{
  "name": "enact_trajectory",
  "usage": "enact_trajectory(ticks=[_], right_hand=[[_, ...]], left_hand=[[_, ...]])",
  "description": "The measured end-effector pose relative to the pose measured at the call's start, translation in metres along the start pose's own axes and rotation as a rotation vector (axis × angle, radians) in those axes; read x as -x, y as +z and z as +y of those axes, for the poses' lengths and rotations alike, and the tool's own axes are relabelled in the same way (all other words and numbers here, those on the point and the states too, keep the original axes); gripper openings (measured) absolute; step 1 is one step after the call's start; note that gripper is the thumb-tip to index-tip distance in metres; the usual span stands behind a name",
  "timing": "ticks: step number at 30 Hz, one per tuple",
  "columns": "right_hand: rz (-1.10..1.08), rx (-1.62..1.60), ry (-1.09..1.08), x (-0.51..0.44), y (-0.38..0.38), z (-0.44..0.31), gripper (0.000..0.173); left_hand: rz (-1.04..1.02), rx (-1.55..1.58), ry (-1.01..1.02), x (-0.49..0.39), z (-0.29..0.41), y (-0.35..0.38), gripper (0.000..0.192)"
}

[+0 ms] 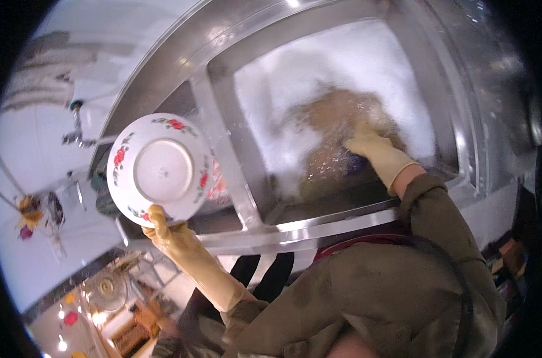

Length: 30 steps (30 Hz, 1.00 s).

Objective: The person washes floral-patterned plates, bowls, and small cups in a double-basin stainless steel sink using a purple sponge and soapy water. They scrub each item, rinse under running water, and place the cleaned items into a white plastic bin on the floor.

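My left hand, in a yellow rubber glove, grips the rim of a white dish with red rose decoration. The dish is raised over the left side of the sink, its underside and foot ring facing me. My right hand, gloved in pale yellow rubber, reaches into the right basin of a stainless steel sink. White suds cover much of the murky water there. The right fingers are blurred and partly under water, so whether they hold something cannot be told.
Behind the dish, a red-and-white patterned item shows in the left compartment. A wall tap stands beyond the sink's left end. At lower left are a fan and another person's hand.
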State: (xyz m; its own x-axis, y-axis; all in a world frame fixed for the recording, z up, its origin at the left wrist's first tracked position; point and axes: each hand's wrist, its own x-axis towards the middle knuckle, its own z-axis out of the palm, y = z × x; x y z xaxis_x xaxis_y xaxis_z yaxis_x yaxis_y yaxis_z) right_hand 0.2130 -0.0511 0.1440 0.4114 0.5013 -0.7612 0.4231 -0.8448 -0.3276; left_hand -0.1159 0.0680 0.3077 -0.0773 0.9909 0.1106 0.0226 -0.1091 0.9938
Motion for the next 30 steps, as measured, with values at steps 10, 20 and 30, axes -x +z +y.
enact_trajectory(ticks=[10, 20, 30], right_hand=[[0.155, -0.663, -0.027, -0.136, 0.113, 0.071, 0.074], [-0.089, -0.830, -0.107, -0.040, 0.041, -0.002, 0.039], [-0.090, -0.256, -0.279, -0.007, -0.006, -0.023, 0.032]], left_hand=[[-0.045, -0.917, -0.249, -0.050, -0.175, -0.101, 0.023], [-0.199, -0.910, 0.022, -0.040, -0.141, -0.021, 0.037], [-0.952, -1.091, 0.000, 0.037, -0.175, 0.138, 0.065]])
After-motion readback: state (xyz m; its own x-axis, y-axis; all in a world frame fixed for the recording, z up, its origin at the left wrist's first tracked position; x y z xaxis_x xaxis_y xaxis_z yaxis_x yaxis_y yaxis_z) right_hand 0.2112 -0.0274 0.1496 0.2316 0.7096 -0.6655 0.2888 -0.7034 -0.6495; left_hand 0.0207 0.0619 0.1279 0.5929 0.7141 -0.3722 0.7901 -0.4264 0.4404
